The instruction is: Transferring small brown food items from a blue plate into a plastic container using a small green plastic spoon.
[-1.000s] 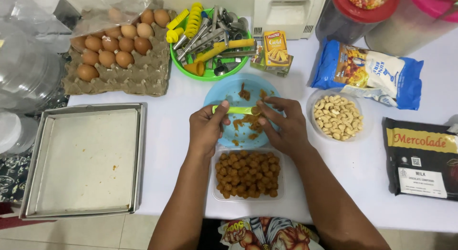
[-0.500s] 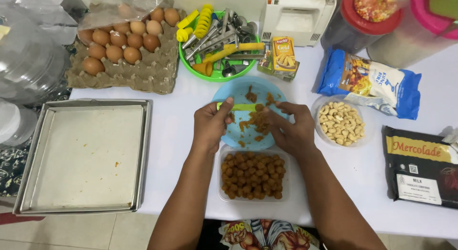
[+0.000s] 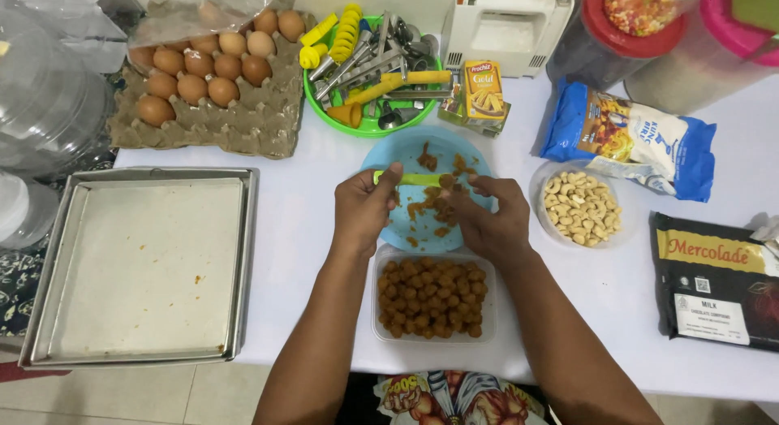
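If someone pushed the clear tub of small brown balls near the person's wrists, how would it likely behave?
The clear plastic tub looks thin-walled, so it would probably flex if squeezed. It is shallow and wide, so it should slide on the white table rather than tip. The brown balls are loose and round; a hard shove might roll some out.

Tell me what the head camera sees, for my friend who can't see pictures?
A person's left hand holds a thin yellow-green plastic tool over a round blue plastic plate smeared with brown bits, while the right hand pinches a piece. In front sits a clear rectangular tub of small brown balls; an empty square metal baking tray lies to the left.
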